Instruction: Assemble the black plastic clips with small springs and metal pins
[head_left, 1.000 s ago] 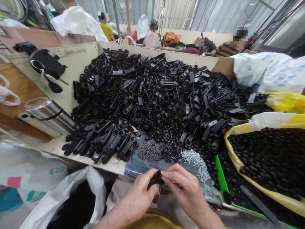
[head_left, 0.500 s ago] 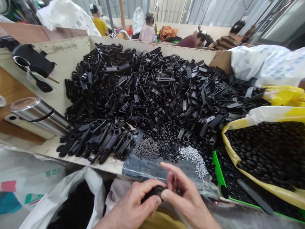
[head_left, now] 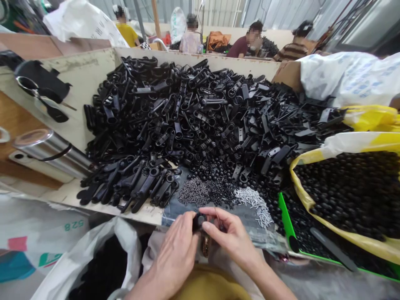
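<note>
I have the left hand [head_left: 176,250] gripping a small black plastic part [head_left: 198,221], with the right hand [head_left: 233,235] pinched narrowly beside it, holding what I cannot tell. This close handling calls for keeping that part steady.

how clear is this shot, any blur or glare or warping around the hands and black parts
In the head view, the wide lens bends the frame's edges, and the soft, even light leaves bright glare only along the steel cylinder. Also in the head view, the left hand and right hand look fairly sharp, but the small black part and the black plastic pile lose detail in their dark tones.
</note>
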Demonstrator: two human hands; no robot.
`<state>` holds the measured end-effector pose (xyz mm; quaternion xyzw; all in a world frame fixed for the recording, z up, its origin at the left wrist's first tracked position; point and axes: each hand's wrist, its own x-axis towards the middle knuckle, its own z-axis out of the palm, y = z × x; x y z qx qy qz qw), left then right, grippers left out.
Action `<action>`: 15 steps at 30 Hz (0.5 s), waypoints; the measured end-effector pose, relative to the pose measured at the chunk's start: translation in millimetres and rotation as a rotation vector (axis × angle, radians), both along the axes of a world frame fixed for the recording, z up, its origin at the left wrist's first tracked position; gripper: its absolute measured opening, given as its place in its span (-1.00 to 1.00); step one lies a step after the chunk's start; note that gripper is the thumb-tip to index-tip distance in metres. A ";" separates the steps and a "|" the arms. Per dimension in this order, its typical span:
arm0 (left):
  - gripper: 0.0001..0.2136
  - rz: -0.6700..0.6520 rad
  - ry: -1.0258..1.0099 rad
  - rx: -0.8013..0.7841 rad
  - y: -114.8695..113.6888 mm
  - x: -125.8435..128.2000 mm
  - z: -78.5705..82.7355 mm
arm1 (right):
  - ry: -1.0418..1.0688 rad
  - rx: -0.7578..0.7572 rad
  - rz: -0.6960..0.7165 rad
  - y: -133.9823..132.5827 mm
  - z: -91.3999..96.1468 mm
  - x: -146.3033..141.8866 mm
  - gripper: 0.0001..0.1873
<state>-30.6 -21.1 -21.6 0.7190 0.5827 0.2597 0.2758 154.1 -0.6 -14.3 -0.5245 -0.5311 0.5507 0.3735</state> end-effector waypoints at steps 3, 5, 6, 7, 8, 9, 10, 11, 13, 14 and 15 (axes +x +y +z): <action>-0.79 0.006 -0.349 -0.509 9.7 -2.5 17.5 | -0.031 0.037 0.050 10.4 4.7 2.1 -0.66; -0.66 -0.010 -0.638 -0.777 13.5 -2.9 27.7 | -0.056 0.088 0.107 14.7 7.2 3.4 -0.68; -0.55 -0.010 -0.752 -0.870 14.1 -2.8 31.4 | -0.065 0.108 0.135 16.1 8.3 4.1 -0.68; -0.43 0.004 -0.827 -0.938 13.7 -2.5 34.0 | -0.072 0.119 0.158 17.1 9.3 4.7 -0.68; -0.32 0.027 -0.870 -0.981 12.7 -2.1 35.5 | -0.076 0.122 0.176 17.7 10.0 5.2 -0.67; -0.23 0.057 -0.892 -1.005 11.4 -1.7 36.2 | -0.079 0.123 0.191 18.0 10.2 5.7 -0.67; -0.16 0.082 -0.904 -1.023 9.9 -1.4 36.3 | -0.081 0.122 0.200 18.0 10.0 6.2 -0.67; -0.11 0.101 -0.913 -1.035 8.6 -1.2 36.0 | -0.080 0.120 0.208 17.7 9.2 6.7 -0.67; -0.04 0.130 -0.932 -1.047 7.3 -1.3 34.9 | -0.072 0.111 0.225 16.9 6.9 7.6 -0.66; -0.02 0.138 -0.939 -1.055 7.2 -1.7 34.1 | -0.067 0.106 0.232 16.5 5.6 8.1 -0.66; 0.00 0.142 -0.943 -1.063 7.4 -2.1 33.3 | -0.064 0.101 0.236 16.1 4.5 8.5 -0.66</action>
